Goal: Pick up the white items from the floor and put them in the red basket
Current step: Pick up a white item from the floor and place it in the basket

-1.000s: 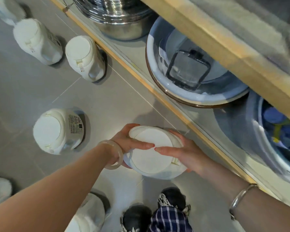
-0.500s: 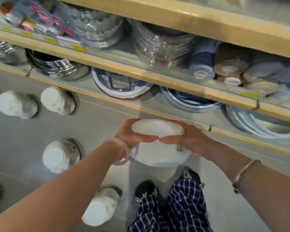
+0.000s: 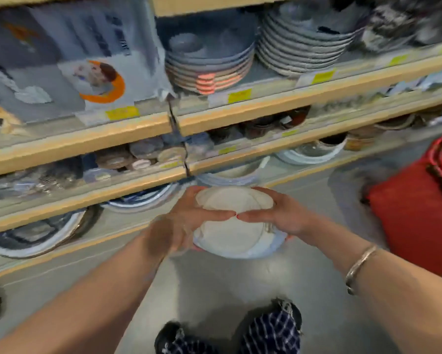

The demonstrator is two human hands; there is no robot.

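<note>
I've got both hands clamped on one white container (image 3: pixel 234 223), left hand (image 3: pixel 186 221) and right hand (image 3: pixel 282 215) on opposite sides, flat white face up, held above the floor (image 3: pixel 214 284). Red basket (image 3: pixel 416 213) sits on the floor to my right, right hand nearer. Since half a second ago the view swung right: basket now visible, floor containers gone from view.

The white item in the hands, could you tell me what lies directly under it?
Under the white item only grey floor and dark shoes show; its underside is hidden.
</note>
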